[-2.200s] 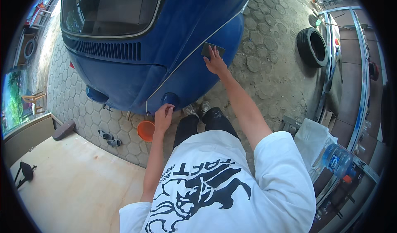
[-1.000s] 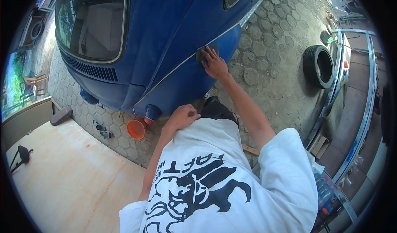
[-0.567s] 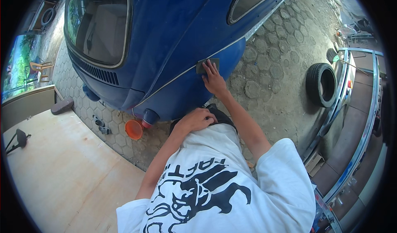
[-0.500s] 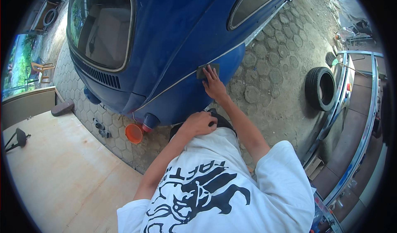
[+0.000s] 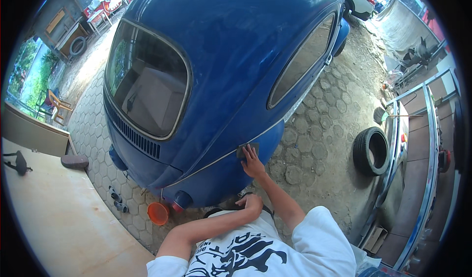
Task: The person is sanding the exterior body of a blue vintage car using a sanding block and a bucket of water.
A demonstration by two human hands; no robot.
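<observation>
My right hand (image 5: 253, 165) lies with its fingers stretched over a dark grey, rectangular sheet of sandpaper (image 5: 240, 152). It presses the sheet on the rear fender (image 5: 231, 178) of a rounded blue car (image 5: 221, 80), just by the pale trim strip between fender and body. My left hand (image 5: 253, 204) is held at my waist, close to the fender's lower edge. Its fingers are bent inward, and whatever may be inside them is hidden.
Under the car's tail light (image 5: 182, 200) sits an orange bucket (image 5: 158, 213), with sandals (image 5: 118, 199) nearby. At left is a pale board (image 5: 54, 203) bearing a dark block (image 5: 74, 162). To the right, a loose tyre (image 5: 371, 151) stands near a metal frame (image 5: 393, 159).
The view has tilted up, so more of the car's roof shows. My right hand remains on the fender with the sandpaper. My left hand's fingers have bent inward at the waist.
</observation>
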